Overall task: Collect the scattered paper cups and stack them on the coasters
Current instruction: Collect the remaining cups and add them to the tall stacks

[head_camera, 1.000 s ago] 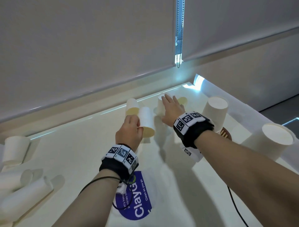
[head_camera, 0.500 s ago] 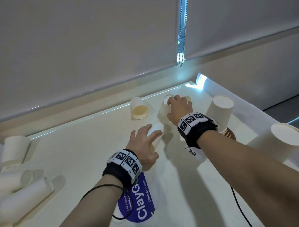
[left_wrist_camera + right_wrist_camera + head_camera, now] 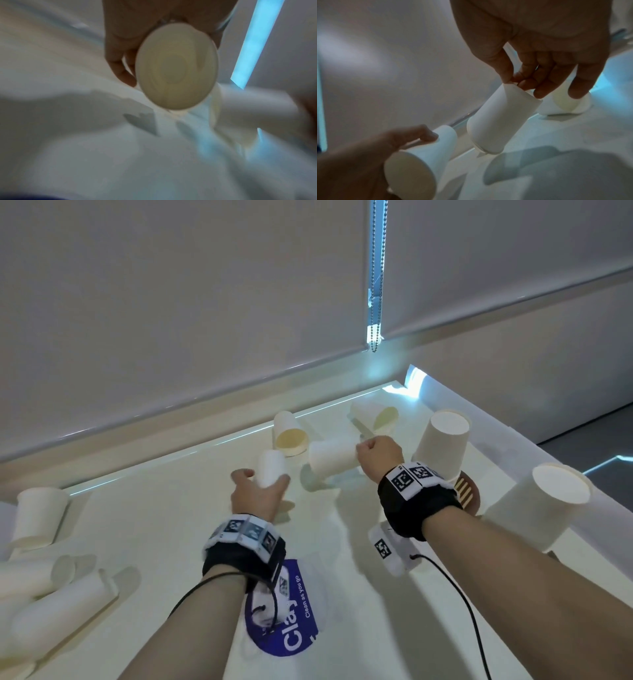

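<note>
Paper cups are being gathered: the left hand (image 3: 255, 498) grips 1 cup (image 3: 271, 472), the right hand (image 3: 378, 455) pinches another cup (image 3: 334, 462) by its base. Nesting them likely comes next, which calls for aligning mouth over base.

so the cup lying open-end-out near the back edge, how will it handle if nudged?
The lying cup rests on its curved side, so it would probably roll, likely in an arc given its taper. Thin paper wall: probably light and easily dented. It should slide readily on the smooth table.

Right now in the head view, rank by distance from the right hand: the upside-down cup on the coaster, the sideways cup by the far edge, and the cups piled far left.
1. Upside-down cup, right of the right hand.
2. Sideways cup, far edge, left.
3. Piled cups, far left.
</note>
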A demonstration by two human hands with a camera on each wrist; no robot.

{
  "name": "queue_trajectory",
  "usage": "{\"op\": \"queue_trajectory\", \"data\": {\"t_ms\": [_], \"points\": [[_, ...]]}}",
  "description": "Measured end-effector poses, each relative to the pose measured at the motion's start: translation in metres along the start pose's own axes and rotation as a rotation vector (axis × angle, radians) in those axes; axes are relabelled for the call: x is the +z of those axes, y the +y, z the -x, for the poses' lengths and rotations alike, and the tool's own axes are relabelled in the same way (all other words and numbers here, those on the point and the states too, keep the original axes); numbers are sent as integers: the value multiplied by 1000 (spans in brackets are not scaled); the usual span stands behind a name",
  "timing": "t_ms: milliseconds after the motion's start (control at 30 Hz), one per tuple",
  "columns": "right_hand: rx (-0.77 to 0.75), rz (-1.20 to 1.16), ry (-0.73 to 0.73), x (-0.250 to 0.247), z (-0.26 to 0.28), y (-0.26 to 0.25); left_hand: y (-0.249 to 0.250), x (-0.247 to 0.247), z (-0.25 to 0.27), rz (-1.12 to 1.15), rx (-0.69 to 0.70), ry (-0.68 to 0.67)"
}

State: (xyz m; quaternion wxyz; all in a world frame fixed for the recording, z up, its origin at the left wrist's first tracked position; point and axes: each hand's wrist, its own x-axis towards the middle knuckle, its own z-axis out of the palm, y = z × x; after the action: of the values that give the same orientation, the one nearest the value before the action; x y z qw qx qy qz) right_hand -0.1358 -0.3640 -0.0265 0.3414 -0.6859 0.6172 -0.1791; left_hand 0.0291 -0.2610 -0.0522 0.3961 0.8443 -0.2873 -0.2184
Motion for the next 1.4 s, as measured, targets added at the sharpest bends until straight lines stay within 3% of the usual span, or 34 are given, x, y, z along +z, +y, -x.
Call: {"op": "queue_trajectory", "data": {"t_ms": [67,267,433,633,767,1000,1133,1233,1400], "points": [[63,-112,-34,-3,6,2,4,-9,0,113,-61,-3],[-3,-135,-100,-26,26,-3,5,-19,14,-106,277,-217],[-51,-69,-353,-40,42,-8,14,-18,31,-163,404,-350],[-57,-433,-269,-48,54,-7,21,0,56,-75,545,-378],[-43,-561,-308,-43,63,-7,20,17,72,-55,522,-441],[-326,-146,-150,-14,78,21,4,29,81,-213,443,-500],[-358,8,-144,-1,79,41,-4,36,80,-391,302,-561],[-343,2,-149,2,77,50,-6,39,81,-508,230,-519],[-319,-73,-150,4,73,55,0,39,81,-332,76,-526]]}}
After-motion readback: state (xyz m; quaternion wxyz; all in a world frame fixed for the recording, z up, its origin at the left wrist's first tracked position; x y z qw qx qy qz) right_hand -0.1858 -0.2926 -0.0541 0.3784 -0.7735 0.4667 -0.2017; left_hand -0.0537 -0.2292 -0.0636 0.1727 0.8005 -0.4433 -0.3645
